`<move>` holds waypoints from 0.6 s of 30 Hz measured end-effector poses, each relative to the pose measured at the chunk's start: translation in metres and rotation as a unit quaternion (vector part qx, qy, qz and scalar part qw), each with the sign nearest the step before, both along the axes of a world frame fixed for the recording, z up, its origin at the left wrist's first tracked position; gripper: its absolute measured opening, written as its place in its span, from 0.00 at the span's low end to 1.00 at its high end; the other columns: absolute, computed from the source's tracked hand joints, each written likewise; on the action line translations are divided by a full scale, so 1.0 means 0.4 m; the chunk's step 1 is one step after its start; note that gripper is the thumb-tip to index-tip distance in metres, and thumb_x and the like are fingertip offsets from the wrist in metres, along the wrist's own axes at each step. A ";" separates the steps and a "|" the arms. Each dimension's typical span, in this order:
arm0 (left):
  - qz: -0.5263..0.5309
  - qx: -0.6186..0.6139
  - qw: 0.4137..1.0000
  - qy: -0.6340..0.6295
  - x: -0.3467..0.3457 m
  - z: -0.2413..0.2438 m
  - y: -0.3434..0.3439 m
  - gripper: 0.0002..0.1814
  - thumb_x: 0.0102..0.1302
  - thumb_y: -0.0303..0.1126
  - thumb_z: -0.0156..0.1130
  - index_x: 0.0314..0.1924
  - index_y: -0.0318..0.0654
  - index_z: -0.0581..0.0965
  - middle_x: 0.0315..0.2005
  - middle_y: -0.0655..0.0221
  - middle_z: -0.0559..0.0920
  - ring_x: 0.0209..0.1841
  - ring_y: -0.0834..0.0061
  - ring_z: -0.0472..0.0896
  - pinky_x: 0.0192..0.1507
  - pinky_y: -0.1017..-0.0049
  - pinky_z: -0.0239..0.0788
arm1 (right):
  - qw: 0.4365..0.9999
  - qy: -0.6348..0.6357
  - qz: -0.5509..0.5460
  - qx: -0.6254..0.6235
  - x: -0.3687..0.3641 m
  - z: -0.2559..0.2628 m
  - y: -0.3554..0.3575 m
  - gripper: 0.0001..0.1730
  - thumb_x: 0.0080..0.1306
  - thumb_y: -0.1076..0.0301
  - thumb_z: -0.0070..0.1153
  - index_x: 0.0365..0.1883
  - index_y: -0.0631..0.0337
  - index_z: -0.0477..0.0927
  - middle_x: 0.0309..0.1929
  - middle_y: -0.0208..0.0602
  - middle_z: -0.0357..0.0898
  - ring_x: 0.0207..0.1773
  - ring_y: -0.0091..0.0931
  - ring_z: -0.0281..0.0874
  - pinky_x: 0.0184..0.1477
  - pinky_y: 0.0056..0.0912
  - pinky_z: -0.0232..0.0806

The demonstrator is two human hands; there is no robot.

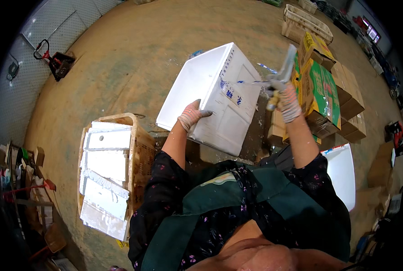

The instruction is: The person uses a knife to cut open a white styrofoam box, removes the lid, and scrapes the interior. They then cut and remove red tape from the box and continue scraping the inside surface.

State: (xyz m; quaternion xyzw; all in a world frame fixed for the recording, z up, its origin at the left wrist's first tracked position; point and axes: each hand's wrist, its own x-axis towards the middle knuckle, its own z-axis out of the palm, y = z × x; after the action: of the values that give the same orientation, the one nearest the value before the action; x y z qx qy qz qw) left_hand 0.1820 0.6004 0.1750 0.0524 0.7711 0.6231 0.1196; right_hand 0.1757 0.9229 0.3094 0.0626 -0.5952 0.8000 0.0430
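Observation:
A white foam box (pixel 233 108), open and tilted on its side, stands before me with blue writing on one face. My left hand (pixel 195 115), in a striped glove with grey fingertips, grips the box's near rim. My right hand (pixel 284 96), gloved alike and blurred, is shut on a cleaver-like tool (pixel 287 64) with a broad pale blade and a yellowish handle, right of the box. A thin strip with blue marks (pixel 252 82) stretches between the box's face and my right hand; whether it is held or loose, I cannot tell.
A plastic basket (pixel 133 152) of white foam pieces (pixel 108 169) stands at left. Cardboard boxes (pixel 323 95) are stacked at right, near another white foam box (pixel 342 172). Large tubs (pixel 306 25) stand behind them. A pallet jack (pixel 57 64) is far left; foam crumbs lie on the floor.

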 end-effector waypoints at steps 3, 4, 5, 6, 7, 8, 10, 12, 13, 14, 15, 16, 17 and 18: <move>0.026 -0.008 0.999 0.031 0.050 0.076 -0.017 0.33 0.50 0.35 0.72 0.55 0.29 0.71 0.44 0.58 0.81 0.46 0.69 0.78 0.49 0.70 0.70 | 0.996 -0.075 -0.055 0.010 -0.107 -0.029 0.172 0.12 0.57 0.69 0.63 0.38 0.63 0.76 0.28 0.31 0.75 0.26 0.23 0.73 0.26 0.23 0.69; 0.027 -0.007 0.998 0.052 0.045 0.055 -0.034 0.33 0.50 0.34 0.72 0.55 0.29 0.71 0.44 0.58 0.81 0.47 0.68 0.78 0.50 0.70 0.70 | 0.989 -0.050 -0.138 0.017 -0.155 -0.034 0.221 0.10 0.58 0.72 0.62 0.35 0.62 0.75 0.27 0.32 0.74 0.25 0.24 0.73 0.24 0.23 0.69; 0.025 -0.003 0.997 0.071 0.043 0.041 -0.043 0.33 0.50 0.33 0.71 0.56 0.28 0.70 0.44 0.57 0.81 0.47 0.68 0.78 0.50 0.70 0.70 | 0.984 -0.077 -0.156 -0.027 -0.200 -0.038 0.294 0.08 0.58 0.74 0.61 0.35 0.62 0.75 0.28 0.33 0.75 0.25 0.25 0.73 0.24 0.25 0.68; 0.006 0.098 0.995 0.022 0.033 0.074 -0.004 0.34 0.51 0.30 0.71 0.57 0.27 0.69 0.46 0.57 0.80 0.48 0.67 0.77 0.50 0.69 0.70 | 0.980 -0.081 -0.180 0.004 -0.266 -0.096 0.479 0.14 0.62 0.64 0.56 0.41 0.63 0.76 0.32 0.38 0.78 0.28 0.30 0.76 0.28 0.38 0.70; 0.025 0.103 0.994 0.021 0.054 0.083 -0.024 0.34 0.51 0.30 0.71 0.57 0.26 0.68 0.46 0.56 0.79 0.48 0.67 0.77 0.50 0.69 0.70 | 0.939 -0.105 -0.235 0.230 -0.249 -0.053 0.409 0.14 0.63 0.62 0.55 0.42 0.62 0.76 0.33 0.38 0.79 0.29 0.30 0.76 0.29 0.38 0.70; 0.042 0.108 0.993 0.020 0.074 0.090 -0.043 0.34 0.51 0.30 0.70 0.57 0.26 0.68 0.47 0.56 0.79 0.48 0.67 0.77 0.51 0.69 0.70 | 0.844 -0.118 -0.278 0.444 -0.228 0.002 0.345 0.14 0.64 0.61 0.54 0.43 0.60 0.76 0.33 0.38 0.79 0.29 0.30 0.77 0.30 0.38 0.69; 0.045 0.111 0.992 0.024 0.064 0.097 -0.042 0.35 0.51 0.29 0.70 0.58 0.25 0.67 0.48 0.55 0.78 0.48 0.66 0.77 0.51 0.69 0.70 | 0.766 -0.130 -0.325 0.539 -0.219 0.045 0.370 0.14 0.64 0.60 0.53 0.44 0.57 0.76 0.34 0.38 0.80 0.32 0.31 0.78 0.32 0.37 0.69; 0.045 0.094 0.994 0.026 0.032 0.067 -0.043 0.36 0.51 0.29 0.71 0.58 0.24 0.66 0.49 0.54 0.78 0.49 0.66 0.77 0.51 0.69 0.70 | 0.877 -0.137 -0.321 0.329 -0.298 -0.008 0.508 0.15 0.64 0.59 0.54 0.45 0.55 0.76 0.35 0.39 0.80 0.34 0.33 0.79 0.35 0.36 0.69; 0.065 0.094 0.993 0.034 0.035 0.051 -0.061 0.36 0.51 0.29 0.71 0.58 0.24 0.66 0.49 0.54 0.78 0.49 0.66 0.77 0.51 0.69 0.70 | 0.889 -0.110 -0.321 0.308 -0.289 0.015 0.458 0.16 0.63 0.58 0.54 0.45 0.56 0.75 0.36 0.40 0.80 0.35 0.34 0.79 0.36 0.36 0.69; 0.087 0.093 0.991 0.041 0.046 0.033 -0.081 0.36 0.51 0.29 0.71 0.58 0.24 0.66 0.49 0.54 0.78 0.49 0.66 0.77 0.51 0.69 0.70 | 0.900 -0.083 -0.318 0.287 -0.239 0.074 0.369 0.16 0.63 0.57 0.55 0.45 0.56 0.75 0.36 0.41 0.80 0.36 0.35 0.79 0.37 0.37 0.70; 0.089 0.100 0.990 0.050 0.039 0.023 -0.072 0.36 0.51 0.29 0.71 0.58 0.24 0.66 0.48 0.54 0.78 0.49 0.65 0.77 0.51 0.69 0.70 | 0.896 -0.020 -0.315 0.312 -0.232 0.073 0.372 0.18 0.63 0.56 0.55 0.45 0.58 0.75 0.36 0.42 0.80 0.37 0.37 0.79 0.38 0.38 0.70; 0.086 0.072 0.992 0.049 0.029 0.020 -0.060 0.36 0.50 0.29 0.71 0.58 0.24 0.66 0.48 0.55 0.78 0.49 0.66 0.77 0.50 0.70 0.70 | 0.887 0.044 -0.313 0.336 -0.226 0.069 0.379 0.19 0.63 0.55 0.56 0.45 0.59 0.75 0.36 0.43 0.80 0.38 0.38 0.79 0.39 0.39 0.70; 0.083 0.044 0.994 0.050 0.020 0.017 -0.050 0.36 0.50 0.29 0.71 0.58 0.25 0.66 0.48 0.55 0.78 0.49 0.66 0.77 0.50 0.70 0.70 | 0.858 0.143 -0.287 0.401 -0.269 0.007 0.402 0.20 0.62 0.55 0.56 0.45 0.60 0.74 0.36 0.45 0.80 0.38 0.40 0.79 0.40 0.40 0.70; 0.085 0.012 0.995 0.048 0.018 0.015 -0.048 0.36 0.50 0.29 0.71 0.58 0.25 0.66 0.47 0.55 0.79 0.49 0.67 0.77 0.50 0.71 0.70 | 0.853 0.119 -0.241 0.448 -0.291 -0.028 0.362 0.22 0.61 0.53 0.58 0.45 0.62 0.74 0.38 0.47 0.80 0.40 0.41 0.79 0.42 0.40 0.70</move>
State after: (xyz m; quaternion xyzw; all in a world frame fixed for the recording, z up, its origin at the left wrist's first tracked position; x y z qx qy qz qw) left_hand 0.1891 0.5812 0.1811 0.0181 0.7703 0.6368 0.0287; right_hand 0.0595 1.0675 0.2982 0.0249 -0.8758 0.3977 0.2723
